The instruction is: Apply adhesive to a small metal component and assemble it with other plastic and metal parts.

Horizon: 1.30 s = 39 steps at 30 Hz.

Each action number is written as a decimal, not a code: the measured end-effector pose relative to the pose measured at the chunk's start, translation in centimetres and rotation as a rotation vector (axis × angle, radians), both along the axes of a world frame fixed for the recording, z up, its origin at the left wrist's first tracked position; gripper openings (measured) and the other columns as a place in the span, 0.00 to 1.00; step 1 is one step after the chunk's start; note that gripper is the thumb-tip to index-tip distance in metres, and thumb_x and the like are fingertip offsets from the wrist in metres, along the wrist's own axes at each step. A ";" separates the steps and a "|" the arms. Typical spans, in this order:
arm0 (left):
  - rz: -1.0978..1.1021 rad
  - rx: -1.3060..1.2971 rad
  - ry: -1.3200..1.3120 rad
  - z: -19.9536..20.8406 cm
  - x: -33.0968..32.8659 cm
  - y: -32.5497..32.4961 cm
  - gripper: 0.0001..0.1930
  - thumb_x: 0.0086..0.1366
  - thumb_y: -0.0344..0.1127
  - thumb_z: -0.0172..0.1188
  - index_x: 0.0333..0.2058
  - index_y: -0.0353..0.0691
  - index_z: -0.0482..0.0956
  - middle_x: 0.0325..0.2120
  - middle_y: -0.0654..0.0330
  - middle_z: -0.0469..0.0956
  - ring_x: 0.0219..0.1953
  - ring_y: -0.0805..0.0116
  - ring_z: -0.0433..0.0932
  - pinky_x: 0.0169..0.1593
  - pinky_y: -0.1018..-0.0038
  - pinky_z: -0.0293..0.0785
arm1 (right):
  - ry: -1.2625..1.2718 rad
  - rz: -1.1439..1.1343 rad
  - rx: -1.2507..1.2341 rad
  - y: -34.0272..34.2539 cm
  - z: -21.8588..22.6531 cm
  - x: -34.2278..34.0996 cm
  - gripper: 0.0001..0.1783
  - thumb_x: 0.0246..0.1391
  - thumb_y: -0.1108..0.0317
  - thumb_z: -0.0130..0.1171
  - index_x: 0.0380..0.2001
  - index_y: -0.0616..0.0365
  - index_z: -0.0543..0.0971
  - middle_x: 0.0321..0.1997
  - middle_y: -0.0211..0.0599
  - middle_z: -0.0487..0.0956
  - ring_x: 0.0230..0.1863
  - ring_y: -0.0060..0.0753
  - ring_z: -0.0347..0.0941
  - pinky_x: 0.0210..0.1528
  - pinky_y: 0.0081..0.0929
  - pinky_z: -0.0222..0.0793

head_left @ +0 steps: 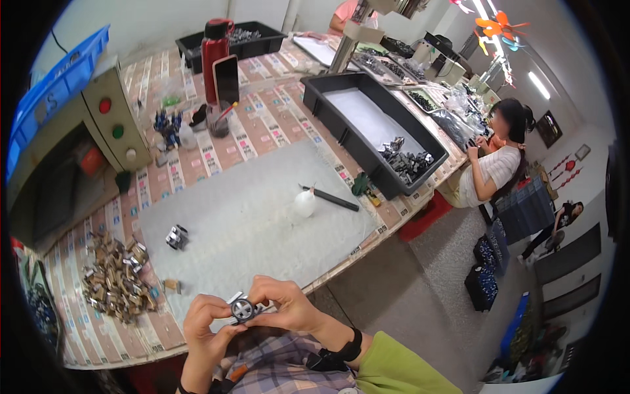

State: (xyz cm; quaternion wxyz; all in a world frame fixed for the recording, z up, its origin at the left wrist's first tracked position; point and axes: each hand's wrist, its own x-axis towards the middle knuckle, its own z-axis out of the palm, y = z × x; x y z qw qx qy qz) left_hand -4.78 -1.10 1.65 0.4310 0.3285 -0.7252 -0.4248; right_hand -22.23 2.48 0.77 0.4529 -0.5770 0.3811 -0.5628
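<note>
Left grip, right grip — spoked ring face-on, long axis unclear

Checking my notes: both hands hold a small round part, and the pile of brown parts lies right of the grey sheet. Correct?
No: the head view shows the pile of brown parts left of the grey sheet. The left hand and right hand do hold the round part.

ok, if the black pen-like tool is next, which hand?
Right, likely: the right hand is nearer the black tool, ahead to its right. It shares the wheel-like part with the left hand, which would need to hold it alone.
</note>
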 end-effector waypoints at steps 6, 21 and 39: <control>-0.184 -0.059 0.021 1.2 -2.6 0.4 0.12 0.43 0.32 0.65 0.28 0.36 0.75 0.27 0.58 0.75 0.33 0.63 0.72 0.38 0.72 0.66 | 0.159 -0.114 -0.062 2.1 1.5 -3.2 0.12 0.34 0.76 0.64 0.27 0.62 0.74 0.26 0.32 0.72 0.27 0.25 0.65 0.28 0.20 0.59; 0.427 -0.036 -0.399 -0.7 7.3 -6.4 0.08 0.50 0.35 0.60 0.27 0.38 0.76 0.22 0.56 0.73 0.25 0.61 0.73 0.30 0.72 0.69 | 1.193 -1.281 0.205 -2.8 1.1 -37.8 0.18 0.41 0.61 0.61 0.32 0.65 0.76 0.26 0.40 0.76 0.25 0.30 0.71 0.31 0.27 0.65; -0.167 0.612 0.583 -2.0 3.4 -1.8 0.34 0.47 0.27 0.62 0.54 0.39 0.57 0.46 0.58 0.66 0.52 0.59 0.64 0.51 0.69 0.66 | 0.810 -0.772 0.280 -6.6 -4.9 -12.4 0.25 0.40 0.67 0.62 0.44 0.62 0.69 0.44 0.43 0.71 0.41 0.35 0.69 0.38 0.26 0.65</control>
